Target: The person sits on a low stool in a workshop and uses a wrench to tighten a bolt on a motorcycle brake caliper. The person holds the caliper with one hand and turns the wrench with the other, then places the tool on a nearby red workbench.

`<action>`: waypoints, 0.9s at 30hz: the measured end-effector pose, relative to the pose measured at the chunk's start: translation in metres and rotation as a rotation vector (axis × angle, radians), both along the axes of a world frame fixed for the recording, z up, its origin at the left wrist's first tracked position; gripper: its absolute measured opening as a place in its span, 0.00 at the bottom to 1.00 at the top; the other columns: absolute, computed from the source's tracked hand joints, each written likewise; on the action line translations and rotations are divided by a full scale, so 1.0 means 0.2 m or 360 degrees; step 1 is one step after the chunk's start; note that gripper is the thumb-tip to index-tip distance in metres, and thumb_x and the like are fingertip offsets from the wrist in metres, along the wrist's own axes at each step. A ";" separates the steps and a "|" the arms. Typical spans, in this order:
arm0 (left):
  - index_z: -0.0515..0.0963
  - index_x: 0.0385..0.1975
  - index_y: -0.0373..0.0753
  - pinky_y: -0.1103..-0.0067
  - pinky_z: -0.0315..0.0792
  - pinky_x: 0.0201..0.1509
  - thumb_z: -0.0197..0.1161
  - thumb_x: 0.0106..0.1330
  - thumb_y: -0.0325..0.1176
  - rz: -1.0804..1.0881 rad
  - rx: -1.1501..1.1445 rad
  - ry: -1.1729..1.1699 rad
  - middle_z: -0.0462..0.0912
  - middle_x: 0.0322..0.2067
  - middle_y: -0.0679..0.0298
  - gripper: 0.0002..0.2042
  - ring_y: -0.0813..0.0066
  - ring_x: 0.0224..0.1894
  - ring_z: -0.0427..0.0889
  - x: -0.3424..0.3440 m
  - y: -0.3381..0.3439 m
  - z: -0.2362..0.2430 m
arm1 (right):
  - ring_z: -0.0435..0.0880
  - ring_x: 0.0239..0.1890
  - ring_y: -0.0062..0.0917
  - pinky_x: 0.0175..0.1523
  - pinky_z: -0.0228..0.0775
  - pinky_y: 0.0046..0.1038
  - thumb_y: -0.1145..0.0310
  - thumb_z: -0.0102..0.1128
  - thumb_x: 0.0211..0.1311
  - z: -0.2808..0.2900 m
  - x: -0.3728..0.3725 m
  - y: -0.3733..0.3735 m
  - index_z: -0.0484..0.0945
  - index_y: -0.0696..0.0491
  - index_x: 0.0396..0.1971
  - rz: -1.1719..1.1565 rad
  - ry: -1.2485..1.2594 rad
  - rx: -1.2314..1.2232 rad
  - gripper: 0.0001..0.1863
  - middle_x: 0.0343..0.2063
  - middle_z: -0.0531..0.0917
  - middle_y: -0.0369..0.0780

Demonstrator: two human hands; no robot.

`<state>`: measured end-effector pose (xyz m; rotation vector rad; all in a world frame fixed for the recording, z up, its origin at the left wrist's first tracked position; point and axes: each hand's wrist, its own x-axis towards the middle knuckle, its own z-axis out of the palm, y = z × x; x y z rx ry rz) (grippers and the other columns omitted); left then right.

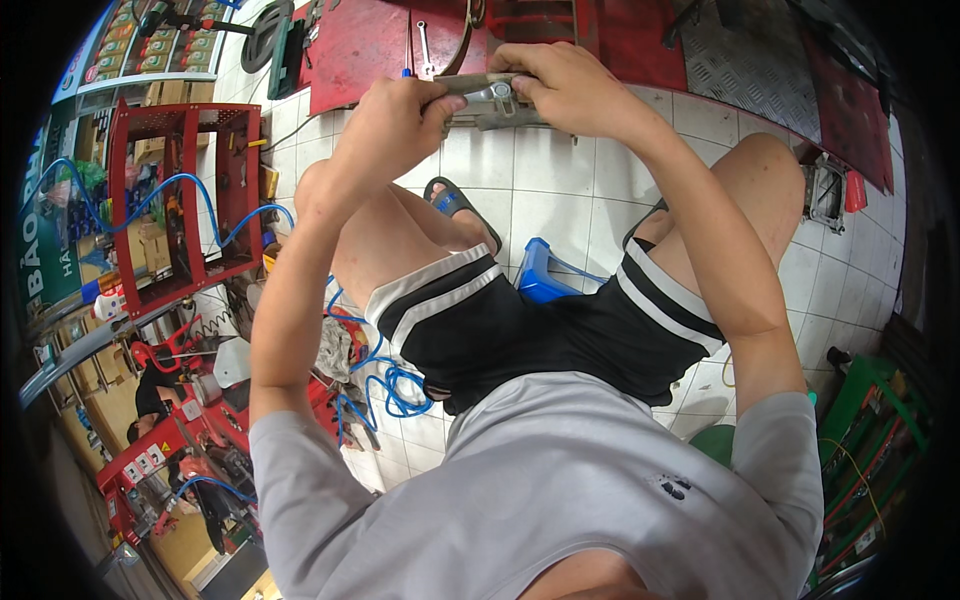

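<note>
The metal part (468, 83) is just on the near side of the wrench (424, 48), its long axis running left to right, almost square to the wrench. The left hand (396, 113) has its grip clamped on the left end; the right hand (556, 82) has its grip clamped on the right end. Fingers hide both tips, so which end is the front cannot be told. Its lower outline blurs into grey pieces beneath.

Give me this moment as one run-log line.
left hand grips metal part | right hand holds same part | nearby: wrench on red work surface
</note>
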<state>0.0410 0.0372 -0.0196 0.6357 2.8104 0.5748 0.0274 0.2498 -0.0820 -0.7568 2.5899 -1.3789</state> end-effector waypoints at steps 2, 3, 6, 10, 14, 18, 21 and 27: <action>0.82 0.32 0.30 0.70 0.66 0.24 0.61 0.66 0.31 0.0065 0.0082 0.0005 0.73 0.14 0.49 0.09 0.63 0.15 0.68 0.02 -0.01 -0.04 | 0.83 0.39 0.43 0.48 0.71 0.41 0.72 0.52 0.59 0.00 0.00 -0.01 0.80 0.57 0.41 -0.0011 0.0007 -0.0009 0.13 0.31 0.84 0.48; 0.82 0.31 0.30 0.69 0.66 0.23 0.61 0.65 0.31 0.0081 0.0161 0.0024 0.73 0.14 0.48 0.09 0.57 0.15 0.69 0.03 -0.02 -0.08 | 0.83 0.39 0.43 0.48 0.71 0.41 0.72 0.52 0.59 -0.01 0.00 -0.01 0.80 0.57 0.41 -0.0017 0.0009 -0.0015 0.13 0.32 0.85 0.48; 0.81 0.27 0.29 0.68 0.66 0.22 0.62 0.65 0.31 0.0316 0.0299 0.0022 0.73 0.15 0.46 0.10 0.52 0.14 0.68 0.10 0.01 -0.12 | 0.83 0.39 0.43 0.49 0.70 0.41 0.72 0.52 0.59 -0.02 0.00 -0.01 0.80 0.56 0.41 -0.0045 0.0044 -0.0015 0.13 0.32 0.85 0.48; 0.77 0.21 0.27 0.66 0.65 0.22 0.61 0.65 0.30 0.0529 0.0362 0.0217 0.72 0.14 0.45 0.13 0.46 0.16 0.70 0.20 0.10 -0.16 | 0.82 0.41 0.41 0.48 0.70 0.39 0.73 0.52 0.60 -0.04 -0.01 -0.03 0.79 0.55 0.42 -0.0121 0.0009 0.0027 0.12 0.35 0.84 0.45; 0.75 0.21 0.28 0.63 0.64 0.24 0.57 0.67 0.30 0.0698 0.0500 0.0206 0.71 0.15 0.43 0.14 0.42 0.18 0.72 0.29 0.20 -0.22 | 0.82 0.42 0.41 0.49 0.70 0.38 0.73 0.52 0.59 -0.03 0.00 -0.02 0.79 0.54 0.42 -0.0156 -0.0018 0.0079 0.12 0.36 0.85 0.44; 0.72 0.22 0.30 0.70 0.62 0.22 0.51 0.72 0.32 0.0842 0.0808 0.0040 0.70 0.14 0.57 0.16 0.66 0.16 0.66 0.38 0.31 -0.33 | 0.83 0.42 0.41 0.48 0.70 0.39 0.73 0.52 0.59 -0.03 0.00 -0.03 0.80 0.53 0.42 -0.0151 -0.0010 0.0098 0.12 0.35 0.85 0.44; 0.68 0.26 0.35 0.79 0.57 0.20 0.45 0.76 0.36 0.1117 0.1585 -0.0427 0.64 0.15 0.70 0.16 0.81 0.16 0.58 0.41 0.46 -0.35 | 0.83 0.40 0.41 0.46 0.71 0.38 0.72 0.52 0.59 -0.06 -0.01 -0.03 0.80 0.54 0.42 -0.0163 0.0000 0.0062 0.12 0.34 0.85 0.44; 0.64 0.31 0.40 0.83 0.50 0.21 0.40 0.79 0.42 0.1334 0.2718 -0.0919 0.56 0.18 0.75 0.15 0.85 0.17 0.50 0.39 0.70 -0.31 | 0.83 0.37 0.39 0.44 0.71 0.36 0.72 0.51 0.61 -0.04 -0.02 -0.01 0.79 0.54 0.42 -0.0112 -0.0034 -0.0015 0.11 0.31 0.84 0.45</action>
